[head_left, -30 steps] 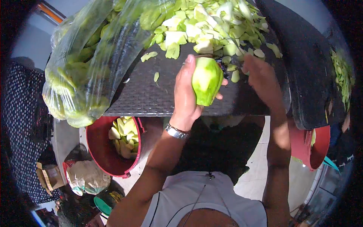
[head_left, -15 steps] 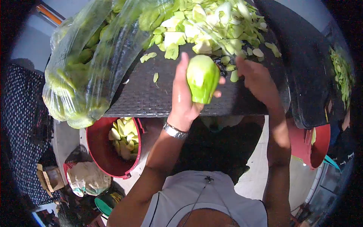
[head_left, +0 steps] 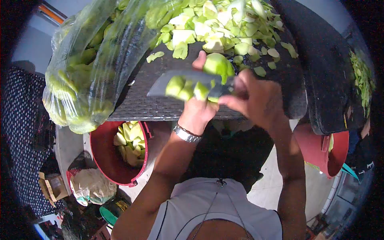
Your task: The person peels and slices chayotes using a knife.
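Note:
My left hand (head_left: pixel 199 110), with a metal watch on its wrist, holds a pale green peeled vegetable (head_left: pixel 218 65) over the dark woven table (head_left: pixel 156 110). In my right hand (head_left: pixel 260 98) is a knife (head_left: pixel 160 83), its broad blade lying across the front of the vegetable and pointing left. Several green pieces show on the blade. The blade hides my left palm and the vegetable's lower part. Behind the hands lies a heap of green peelings and slices (head_left: pixel 228 30).
A clear plastic bag of green vegetables (head_left: pixel 86 84) lies on the table's left. Below it, a red bucket (head_left: pixel 116 166) holds pale pieces. Another red bucket (head_left: pixel 338 156) is at the right, under a black chair or bench (head_left: pixel 324 72). A tied bag (head_left: pixel 94 186) is at lower left.
My right hand has swung left and down from beside the peelings, bringing the knife across the vegetable. Green pieces now show on its blade. My left hand still holds the vegetable.

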`<state>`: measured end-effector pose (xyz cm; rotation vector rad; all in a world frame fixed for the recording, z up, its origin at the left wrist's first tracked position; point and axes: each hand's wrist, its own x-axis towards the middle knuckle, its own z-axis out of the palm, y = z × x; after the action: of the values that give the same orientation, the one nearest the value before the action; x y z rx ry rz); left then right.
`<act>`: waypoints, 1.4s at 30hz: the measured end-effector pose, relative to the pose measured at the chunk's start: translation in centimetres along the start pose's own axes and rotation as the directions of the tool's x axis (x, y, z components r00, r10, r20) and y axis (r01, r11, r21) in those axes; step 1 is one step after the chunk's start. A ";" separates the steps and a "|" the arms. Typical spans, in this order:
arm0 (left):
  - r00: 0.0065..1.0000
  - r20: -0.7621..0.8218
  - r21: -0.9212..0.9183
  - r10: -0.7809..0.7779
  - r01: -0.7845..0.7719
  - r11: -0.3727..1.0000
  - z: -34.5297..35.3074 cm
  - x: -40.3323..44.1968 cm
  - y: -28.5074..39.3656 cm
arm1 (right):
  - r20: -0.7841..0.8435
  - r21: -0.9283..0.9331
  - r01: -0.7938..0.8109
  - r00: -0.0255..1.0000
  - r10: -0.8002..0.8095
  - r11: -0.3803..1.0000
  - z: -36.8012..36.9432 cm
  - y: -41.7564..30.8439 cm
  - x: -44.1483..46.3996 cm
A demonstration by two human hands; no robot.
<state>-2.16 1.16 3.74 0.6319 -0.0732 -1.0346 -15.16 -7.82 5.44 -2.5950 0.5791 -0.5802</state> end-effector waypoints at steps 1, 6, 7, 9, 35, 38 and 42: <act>1.000 -0.004 -0.010 0.027 -0.027 1.000 -0.7 0.4 0.0 | -0.042 -0.015 -0.059 0.997 0.058 0.998 -0.1 0.7 0.4; 0.999 0.031 0.061 -0.037 0.035 0.998 -1.2 0.7 1.1 | -0.072 0.019 -0.194 0.978 0.195 0.981 -1.1 2.3 1.1; 1.000 -0.010 0.021 0.017 -0.017 1.000 -0.7 0.6 0.4 | -0.033 0.057 -0.181 0.982 0.184 0.982 -1.1 1.4 0.6; 0.993 0.116 0.070 -0.022 0.014 0.997 -2.5 1.6 0.2 | 0.079 0.031 -0.070 0.995 0.067 0.997 -0.4 0.1 0.1; 0.999 -0.033 0.203 -0.010 0.017 0.979 -1.4 1.0 0.6 | -0.137 0.094 -0.270 0.950 0.281 0.958 0.4 3.5 0.9; 0.985 -0.066 0.120 0.159 -0.150 0.981 -1.4 1.8 -1.0 | 0.056 0.128 -0.116 0.992 0.110 0.985 -0.3 0.2 -0.3; 0.998 0.009 0.328 0.063 -0.063 0.942 -2.2 1.1 -0.1 | -0.005 0.033 -0.206 0.978 0.206 0.978 0.0 2.3 1.2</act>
<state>-0.91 1.25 1.68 0.9280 -0.2678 -0.9674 -14.83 -10.27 4.69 -2.4633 0.8230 -0.5276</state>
